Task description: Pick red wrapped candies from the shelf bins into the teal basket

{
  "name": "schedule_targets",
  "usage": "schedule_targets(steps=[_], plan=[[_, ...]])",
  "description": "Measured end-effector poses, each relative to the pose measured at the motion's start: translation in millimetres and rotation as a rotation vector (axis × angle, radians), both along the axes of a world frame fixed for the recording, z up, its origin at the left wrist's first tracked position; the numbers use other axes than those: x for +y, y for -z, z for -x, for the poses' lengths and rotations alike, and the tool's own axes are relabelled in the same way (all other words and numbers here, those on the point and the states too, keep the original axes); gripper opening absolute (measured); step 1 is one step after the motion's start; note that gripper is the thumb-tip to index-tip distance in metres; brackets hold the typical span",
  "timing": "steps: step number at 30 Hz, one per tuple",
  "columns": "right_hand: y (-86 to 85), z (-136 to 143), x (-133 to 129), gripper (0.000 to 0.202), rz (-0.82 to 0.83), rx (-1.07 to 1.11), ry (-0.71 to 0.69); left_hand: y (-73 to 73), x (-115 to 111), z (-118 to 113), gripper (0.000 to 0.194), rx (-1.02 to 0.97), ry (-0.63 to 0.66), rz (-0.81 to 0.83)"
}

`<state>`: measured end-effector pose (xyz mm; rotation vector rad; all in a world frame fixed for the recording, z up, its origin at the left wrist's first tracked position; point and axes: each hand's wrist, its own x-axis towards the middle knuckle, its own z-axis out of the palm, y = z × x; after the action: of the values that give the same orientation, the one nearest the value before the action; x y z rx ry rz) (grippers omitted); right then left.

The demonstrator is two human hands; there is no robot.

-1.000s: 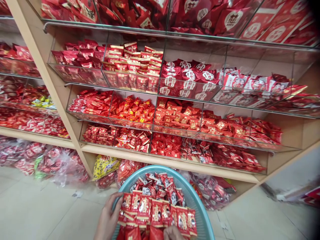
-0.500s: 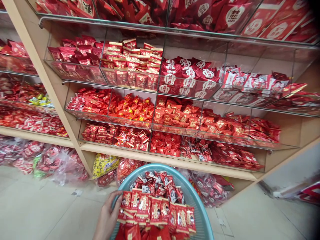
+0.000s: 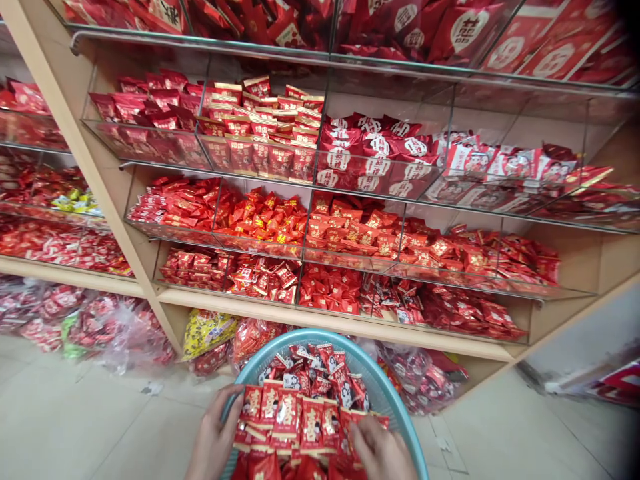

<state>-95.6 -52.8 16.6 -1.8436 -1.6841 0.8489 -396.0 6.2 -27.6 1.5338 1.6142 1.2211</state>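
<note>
My left hand is closed around the left rim of a blue plastic basket, thumb on the inside. Over the basket's right side my right hand is curled, its fingertips down against red candy packets with gold characters, which stand in rows. What the right fingers pinch, if anything, is hidden. Behind those rows, in the far part of the basket, lie red, white and black candy packets. Larger plain red packets fill the near part, cut off by the bottom edge of the picture.
Wooden shelving rises ahead, with clear dividers and sloping bins of red wrapped sweets. Beneath it, plastic bags of sweets and a yellow bag lie on the tiled floor. A second shelf section stands at left.
My right hand has come into view and reached down onto the packets at the basket's right side. My left hand keeps its hold on the rim, and the basket has hardly moved.
</note>
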Motion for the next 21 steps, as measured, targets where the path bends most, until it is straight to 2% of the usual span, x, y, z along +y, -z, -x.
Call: schedule_targets(steps=[3,7,10,13,17,21], plan=[[-20.3,-9,44,0.031,-0.221,-0.095,0.054,3.4,1,1,0.038,-0.003,-0.002,-0.003],[-42.8,-9,115,0.021,-0.406,-0.055,-0.015,8.0,2,2,0.037,-0.005,0.006,-0.010],[-47.7,-2,170,0.017,-0.471,-0.084,0.002,10.5,1,2,0.036,-0.004,0.007,-0.011],[-47.4,7,217,0.021,-0.468,-0.139,0.046,11.8,1,3,0.037,-0.010,-0.002,-0.011],[-46.9,17,257,0.025,-0.436,-0.187,0.093,9.1,1,3,0.037,-0.021,0.001,-0.012],[-43.9,19,274,0.015,-0.398,-0.164,0.120,4.0,1,1,0.036,-0.031,-0.024,-0.033]])
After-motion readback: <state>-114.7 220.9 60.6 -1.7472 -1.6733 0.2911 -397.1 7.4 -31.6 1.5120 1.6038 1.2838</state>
